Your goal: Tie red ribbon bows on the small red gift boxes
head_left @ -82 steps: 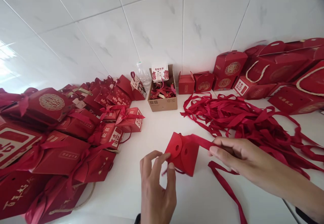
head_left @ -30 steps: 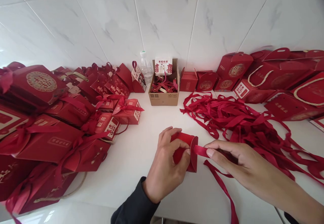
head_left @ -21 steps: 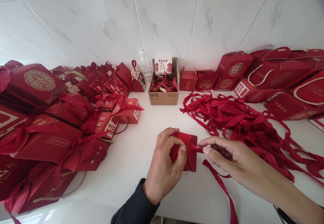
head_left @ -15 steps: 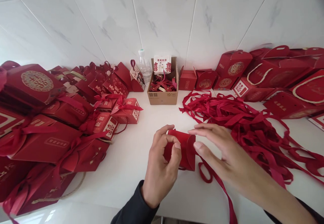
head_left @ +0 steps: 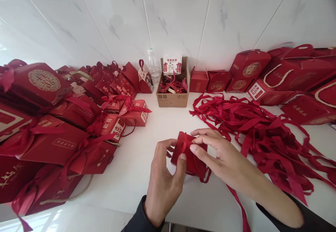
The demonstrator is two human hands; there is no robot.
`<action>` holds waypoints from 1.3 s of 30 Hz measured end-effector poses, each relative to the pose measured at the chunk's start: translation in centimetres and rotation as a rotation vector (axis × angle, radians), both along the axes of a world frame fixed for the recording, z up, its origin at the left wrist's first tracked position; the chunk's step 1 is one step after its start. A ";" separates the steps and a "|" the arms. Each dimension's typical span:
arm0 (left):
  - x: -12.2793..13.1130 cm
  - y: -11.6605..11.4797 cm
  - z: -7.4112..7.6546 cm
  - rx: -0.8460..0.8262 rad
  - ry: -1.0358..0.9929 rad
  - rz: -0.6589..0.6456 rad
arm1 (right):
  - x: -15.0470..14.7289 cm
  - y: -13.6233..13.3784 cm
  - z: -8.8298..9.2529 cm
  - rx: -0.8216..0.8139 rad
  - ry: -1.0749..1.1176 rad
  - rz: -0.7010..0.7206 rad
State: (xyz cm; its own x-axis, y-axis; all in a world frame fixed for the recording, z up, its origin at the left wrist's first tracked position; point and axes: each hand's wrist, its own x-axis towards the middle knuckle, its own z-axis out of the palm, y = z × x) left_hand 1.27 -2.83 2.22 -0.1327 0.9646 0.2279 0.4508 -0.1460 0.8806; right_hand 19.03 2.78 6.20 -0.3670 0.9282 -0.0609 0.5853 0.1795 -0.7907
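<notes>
A small red paper gift box (head_left: 187,153) sits on the white counter just in front of me. My left hand (head_left: 164,181) pinches its left side with thumb and forefinger. My right hand (head_left: 217,155) rests on the box's top and right side, fingers curled over the flap. A red ribbon (head_left: 237,204) hangs from the box and trails down to the counter's front edge. I cannot see the ribbon's end at the box, as my right hand covers it.
A tangled heap of loose red ribbons (head_left: 257,127) fills the right of the counter. Finished red boxes tied with bows (head_left: 78,120) crowd the left. A cardboard carton (head_left: 173,88) and a plastic bottle (head_left: 153,67) stand against the tiled wall, with red gift bags (head_left: 288,74) at the back right.
My right hand let go of the ribbon it was pushing at the flap and moved left onto the box's top. The box turned slightly; my left hand kept its grip.
</notes>
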 end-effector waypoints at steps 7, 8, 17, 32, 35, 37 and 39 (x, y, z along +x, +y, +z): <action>-0.3 -0.5 0.2 -0.049 -0.192 0.021 | -1.0 0.3 0.1 -0.006 -0.037 0.096; -0.3 -0.5 0.2 -0.048 -0.194 0.014 | -1.1 0.4 0.1 -0.009 -0.043 0.103; -0.3 -1.3 0.8 -0.082 -0.217 -0.023 | -1.4 0.5 0.2 -0.002 -0.056 0.138; 0.0 0.3 1.6 -0.206 -0.292 -0.031 | -0.4 0.0 0.2 -0.024 -0.019 0.160; -0.1 0.1 1.5 -0.200 -0.309 -0.040 | -0.2 -0.1 0.1 -0.031 -0.017 0.160; -0.1 0.1 1.6 -0.163 -0.244 -0.064 | -0.1 -0.1 0.1 -0.030 -0.017 0.168; -0.1 0.1 1.7 -0.116 -0.183 -0.085 | 0.0 -0.2 0.1 -0.030 -0.016 0.181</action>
State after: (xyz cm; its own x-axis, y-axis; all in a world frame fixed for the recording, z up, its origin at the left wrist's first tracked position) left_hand 1.18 -2.71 3.92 -0.0783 0.9925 0.0940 0.2726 -0.0694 0.9596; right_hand 19.02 2.61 6.27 -0.5271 0.8445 -0.0949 0.5582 0.2597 -0.7880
